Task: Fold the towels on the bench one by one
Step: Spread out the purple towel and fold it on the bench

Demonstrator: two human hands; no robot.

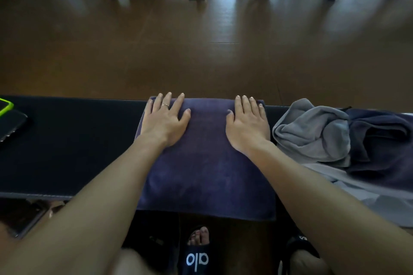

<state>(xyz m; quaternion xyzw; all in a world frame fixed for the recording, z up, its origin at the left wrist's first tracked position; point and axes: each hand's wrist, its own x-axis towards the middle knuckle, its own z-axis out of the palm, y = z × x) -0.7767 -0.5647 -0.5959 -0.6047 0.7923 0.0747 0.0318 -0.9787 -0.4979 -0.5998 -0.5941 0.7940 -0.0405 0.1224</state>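
Both hands lie flat, fingers spread and grasping nothing, pressed palm-down on the purple towel (205,163): the left hand (164,120), a thin ring on one finger, near the towel's far left corner, the right hand (247,123) near its far right corner. That towel is a soft, napped rectangle folded smooth across the dark padded tabletop (67,140), its near edge hanging just over the front. Just beside the towel's right edge sits a crumpled heap: a grey towel (312,134) bunched against a navy towel (380,140). Well apart from the towel, at the tabletop's left end, rest two phones (9,118), one in a lime-green case
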